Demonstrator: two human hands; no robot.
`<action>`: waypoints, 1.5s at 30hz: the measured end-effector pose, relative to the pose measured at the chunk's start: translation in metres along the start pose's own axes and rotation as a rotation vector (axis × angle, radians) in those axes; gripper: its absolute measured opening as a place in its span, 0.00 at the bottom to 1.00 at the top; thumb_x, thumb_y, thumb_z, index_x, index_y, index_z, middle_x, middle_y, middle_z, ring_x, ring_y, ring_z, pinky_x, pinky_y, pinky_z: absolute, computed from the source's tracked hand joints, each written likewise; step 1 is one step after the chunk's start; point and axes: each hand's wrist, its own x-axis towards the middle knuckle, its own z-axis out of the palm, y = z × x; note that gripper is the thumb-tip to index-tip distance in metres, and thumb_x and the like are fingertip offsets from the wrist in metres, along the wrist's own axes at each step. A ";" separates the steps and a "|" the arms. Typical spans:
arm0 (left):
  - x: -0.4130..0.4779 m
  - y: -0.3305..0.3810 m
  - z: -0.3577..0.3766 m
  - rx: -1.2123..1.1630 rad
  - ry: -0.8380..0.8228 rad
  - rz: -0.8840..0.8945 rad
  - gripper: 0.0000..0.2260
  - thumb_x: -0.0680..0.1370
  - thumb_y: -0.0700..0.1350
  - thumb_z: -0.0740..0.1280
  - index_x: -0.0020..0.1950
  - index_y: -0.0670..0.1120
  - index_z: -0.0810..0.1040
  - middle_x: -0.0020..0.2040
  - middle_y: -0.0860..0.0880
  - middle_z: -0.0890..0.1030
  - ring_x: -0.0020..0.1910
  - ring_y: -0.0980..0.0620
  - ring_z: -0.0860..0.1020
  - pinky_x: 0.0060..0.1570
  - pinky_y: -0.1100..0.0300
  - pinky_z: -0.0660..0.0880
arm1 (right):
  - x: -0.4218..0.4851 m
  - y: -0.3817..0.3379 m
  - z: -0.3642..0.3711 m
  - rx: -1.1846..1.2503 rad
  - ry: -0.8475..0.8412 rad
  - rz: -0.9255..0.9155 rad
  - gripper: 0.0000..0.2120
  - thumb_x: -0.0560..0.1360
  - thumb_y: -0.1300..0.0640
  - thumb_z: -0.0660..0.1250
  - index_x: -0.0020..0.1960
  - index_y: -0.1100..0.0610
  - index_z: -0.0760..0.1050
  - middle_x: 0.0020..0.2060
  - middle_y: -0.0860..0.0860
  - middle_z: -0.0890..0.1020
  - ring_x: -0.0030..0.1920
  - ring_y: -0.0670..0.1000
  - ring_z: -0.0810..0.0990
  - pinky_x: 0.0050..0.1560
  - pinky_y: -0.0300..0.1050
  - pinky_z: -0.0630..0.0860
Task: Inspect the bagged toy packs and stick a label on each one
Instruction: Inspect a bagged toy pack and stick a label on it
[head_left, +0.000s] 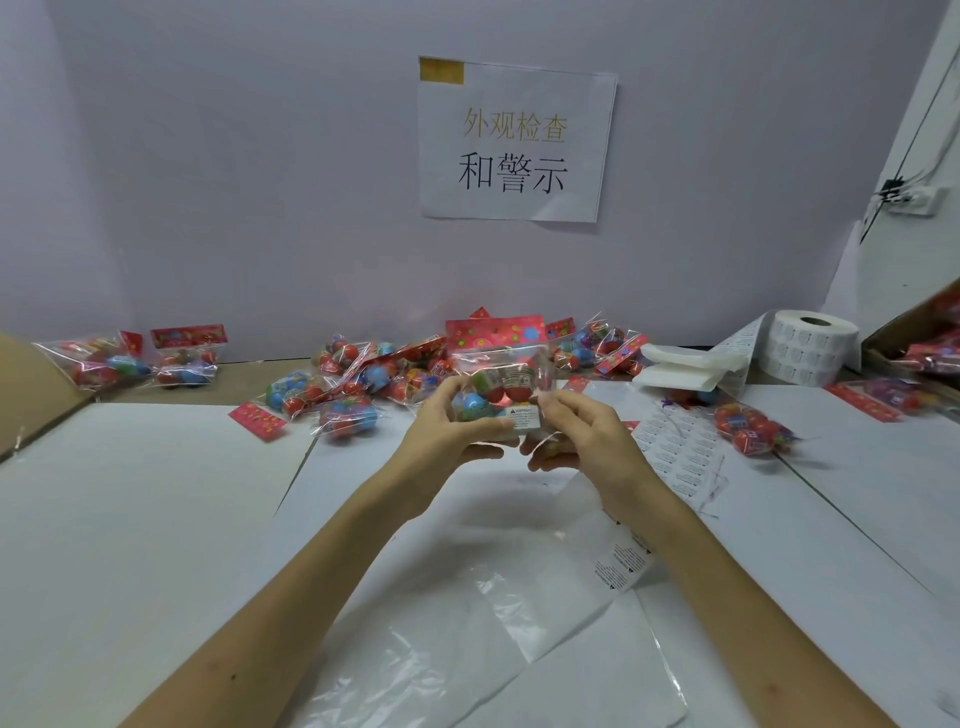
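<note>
**A:** Where is the pack at this moment?

**B:** The toy pack (501, 384) is held up above the counter (156, 519), in front of the pile of packs (353, 384) along the wall. The left hand (457, 426) has its fingers curled round the pack's left side, with the thumb across the lower front. The right hand (576, 436) pinches the right side, its thumb tip just beside a white label (523, 417) on the lower front of the bag.

**A:** So this is the sticking step?

**B:** I judge so, and the label looks on or nearly on. To do it well, the left hand should keep the film taut. The right thumb should rub from one edge across to the other so no crease or bubble is trapped. The label belongs on flat film, not over the bulge of a round toy, and clear of the red header card (496, 330).

**A:** Is any writing legible?

**B:** The sign (514, 140) on the wall reads "外观检查" in gold and "和警示" in black. The label shows a small warning triangle, but its print is too fine to read. The same goes for the strip of labels (623, 564) by the right forearm, the label sheet (675, 452) and the label roll (813, 345). I cannot make out a brand on the header cards.
</note>
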 end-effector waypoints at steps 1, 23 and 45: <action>0.000 0.000 0.000 -0.003 0.009 0.002 0.27 0.75 0.38 0.75 0.71 0.45 0.70 0.56 0.39 0.84 0.49 0.42 0.86 0.47 0.55 0.81 | 0.000 -0.001 0.001 -0.012 -0.019 0.002 0.13 0.83 0.48 0.62 0.56 0.54 0.80 0.39 0.56 0.86 0.36 0.55 0.85 0.40 0.43 0.82; -0.002 -0.001 0.006 0.035 0.113 -0.017 0.22 0.75 0.42 0.76 0.66 0.44 0.76 0.57 0.41 0.84 0.51 0.42 0.85 0.55 0.50 0.83 | -0.004 0.004 0.005 -0.181 -0.049 -0.102 0.10 0.79 0.52 0.70 0.58 0.42 0.75 0.42 0.50 0.87 0.40 0.52 0.87 0.42 0.43 0.83; -0.005 -0.003 0.012 0.074 -0.171 -0.066 0.28 0.72 0.35 0.77 0.70 0.44 0.74 0.60 0.39 0.82 0.52 0.43 0.84 0.51 0.55 0.82 | 0.002 0.002 -0.011 0.069 0.318 -0.086 0.04 0.78 0.55 0.71 0.47 0.54 0.83 0.41 0.53 0.87 0.43 0.53 0.85 0.41 0.44 0.82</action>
